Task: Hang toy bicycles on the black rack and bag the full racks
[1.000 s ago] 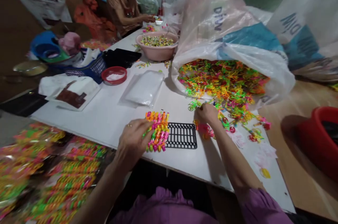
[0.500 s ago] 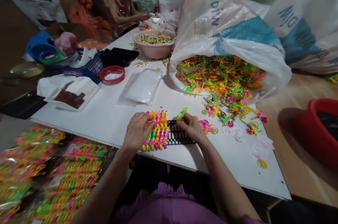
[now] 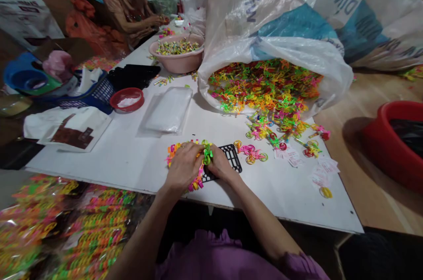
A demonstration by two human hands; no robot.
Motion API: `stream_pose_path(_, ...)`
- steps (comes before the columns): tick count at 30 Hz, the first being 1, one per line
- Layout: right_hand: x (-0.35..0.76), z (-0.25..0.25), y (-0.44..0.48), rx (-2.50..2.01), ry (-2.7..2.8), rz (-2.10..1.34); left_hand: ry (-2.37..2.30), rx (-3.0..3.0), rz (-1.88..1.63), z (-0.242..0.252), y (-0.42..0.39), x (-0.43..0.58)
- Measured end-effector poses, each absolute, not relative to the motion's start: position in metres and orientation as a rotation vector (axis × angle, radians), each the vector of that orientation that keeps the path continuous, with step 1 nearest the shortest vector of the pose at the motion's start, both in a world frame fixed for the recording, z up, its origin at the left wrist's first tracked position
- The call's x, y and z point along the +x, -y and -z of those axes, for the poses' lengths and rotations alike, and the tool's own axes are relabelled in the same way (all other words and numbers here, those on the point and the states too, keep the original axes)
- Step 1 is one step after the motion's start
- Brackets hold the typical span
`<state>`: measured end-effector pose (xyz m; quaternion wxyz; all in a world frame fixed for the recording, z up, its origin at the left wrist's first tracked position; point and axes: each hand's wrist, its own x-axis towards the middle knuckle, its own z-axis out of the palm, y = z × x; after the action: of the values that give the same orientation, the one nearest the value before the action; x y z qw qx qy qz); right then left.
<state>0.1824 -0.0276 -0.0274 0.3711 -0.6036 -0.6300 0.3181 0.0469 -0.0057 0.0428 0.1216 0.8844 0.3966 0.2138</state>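
Note:
My left hand (image 3: 184,166) is closed over a stack of neon plastic pieces (image 3: 197,184) lying on a black plastic grid (image 3: 230,156), and it hides most of the stack. My right hand (image 3: 220,164) is pressed against the left, with its fingers on a bright green plastic piece (image 3: 207,155) at the top of the stack. Loose pink and yellow plastic pieces (image 3: 251,152) lie just right of the grid. Above them, a mass of multicoloured plastic pieces (image 3: 264,86) spills from a large white sack (image 3: 264,20).
The white table (image 3: 109,161) holds a clear plastic bag (image 3: 167,110), a red bowl (image 3: 127,99) and paper slips (image 3: 291,156). A pink basin (image 3: 176,53) stands farther back, near a seated person (image 3: 128,11). Filled packets (image 3: 92,227) lie at lower left; a red tub (image 3: 393,139) stands right.
My right hand has moved left from above the grid to meet my left hand, bringing the green piece onto the stack. The camera view has shifted, so everything sits farther left.

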Motion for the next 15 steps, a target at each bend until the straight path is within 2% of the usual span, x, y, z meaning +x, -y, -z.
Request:
stream_pose_path(7, 0.206, 0.01, 0.038, -1.762, 1.573, -0.812, -1.081, 2.477, -0.711, -0.039, 0.003, 0.04)
stream_pose_path(11, 0.214, -0.02, 0.047, -1.871, 1.585, -0.776, -1.163, 2.191, -0.755, -0.056, 0.002, 0.053)
stream_pose_path(15, 0.206, -0.05, 0.054, -1.792, 1.683, -0.753, -1.224, 1.825, -0.681, -0.074, -0.004, 0.074)
